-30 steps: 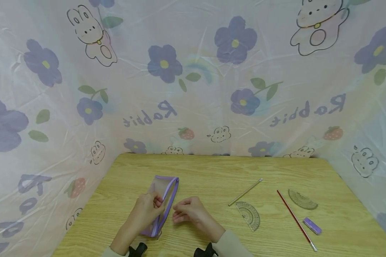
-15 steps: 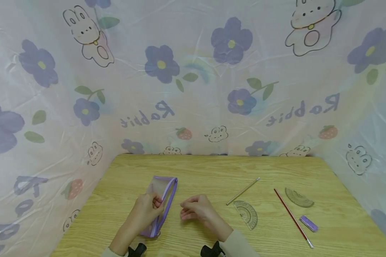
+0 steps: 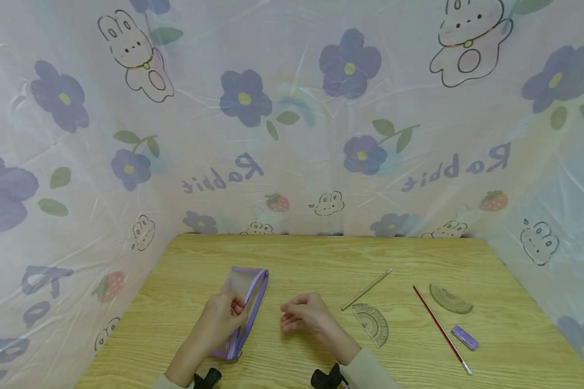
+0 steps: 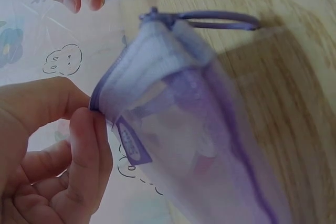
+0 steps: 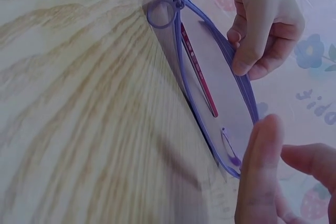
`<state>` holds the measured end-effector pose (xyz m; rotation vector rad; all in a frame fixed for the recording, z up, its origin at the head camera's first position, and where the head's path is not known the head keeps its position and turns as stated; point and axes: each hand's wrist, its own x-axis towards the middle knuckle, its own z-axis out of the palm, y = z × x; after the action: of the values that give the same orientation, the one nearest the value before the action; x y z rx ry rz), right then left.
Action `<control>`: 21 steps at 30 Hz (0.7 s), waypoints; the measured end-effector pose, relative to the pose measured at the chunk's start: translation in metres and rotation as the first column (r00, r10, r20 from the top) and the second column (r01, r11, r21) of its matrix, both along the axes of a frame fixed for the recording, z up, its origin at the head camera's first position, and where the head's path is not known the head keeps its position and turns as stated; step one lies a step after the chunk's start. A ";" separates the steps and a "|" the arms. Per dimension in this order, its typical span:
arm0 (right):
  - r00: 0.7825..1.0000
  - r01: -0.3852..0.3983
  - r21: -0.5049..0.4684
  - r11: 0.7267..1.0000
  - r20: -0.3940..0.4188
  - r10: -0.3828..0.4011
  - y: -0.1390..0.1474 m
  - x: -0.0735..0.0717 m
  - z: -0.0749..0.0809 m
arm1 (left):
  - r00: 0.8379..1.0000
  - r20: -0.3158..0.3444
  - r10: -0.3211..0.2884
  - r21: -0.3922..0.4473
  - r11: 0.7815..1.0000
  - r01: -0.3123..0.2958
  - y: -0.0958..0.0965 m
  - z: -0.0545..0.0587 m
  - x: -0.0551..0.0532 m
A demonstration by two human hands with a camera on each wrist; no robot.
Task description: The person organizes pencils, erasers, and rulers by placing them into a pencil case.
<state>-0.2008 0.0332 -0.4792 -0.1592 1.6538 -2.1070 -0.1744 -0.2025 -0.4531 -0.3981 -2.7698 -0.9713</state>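
Observation:
A see-through pencil case [image 3: 237,286] with purple trim stands unzipped on the left of the table. My left hand [image 3: 225,312] pinches the edge of its opening between thumb and fingers, as the left wrist view [image 4: 79,145] also shows. Through the mouth, in the right wrist view, a red pencil [image 5: 198,74] and a small purple item [image 5: 230,148] show inside. A ring hangs from the zip pull [image 5: 161,14]. My right hand [image 3: 313,319] hovers right of the case, fingers loosely bent, thumb apart from them, holding nothing.
To the right on the wooden table [image 3: 321,259] lie a plain wooden pencil [image 3: 366,289], a clear protractor [image 3: 371,324], a red pencil [image 3: 442,329], a second protractor [image 3: 450,299] and a purple eraser [image 3: 464,337]. Rabbit-print curtains [image 3: 302,162] enclose the back and sides.
My right hand has drawn away from the pencil case, to the right. My left hand keeps its pinch on the edge. The view has shifted slightly.

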 end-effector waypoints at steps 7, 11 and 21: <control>1.000 -0.007 0.002 1.000 -0.003 0.007 0.006 0.000 0.001 | 1.000 0.001 -0.010 0.001 1.000 0.010 0.000 0.000 0.000; 1.000 -0.006 0.006 1.000 -0.003 0.006 0.009 0.001 0.001 | 1.000 0.001 -0.017 0.008 1.000 0.017 0.000 0.000 0.001; 1.000 -0.023 0.004 1.000 0.015 0.023 0.015 0.000 0.002 | 1.000 -0.008 -0.016 0.008 1.000 0.016 0.000 -0.001 0.001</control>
<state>-0.2006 0.0485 -0.4777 -0.1602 1.6401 -2.0832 -0.1735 -0.2021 -0.4546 -0.4223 -2.7593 -0.9824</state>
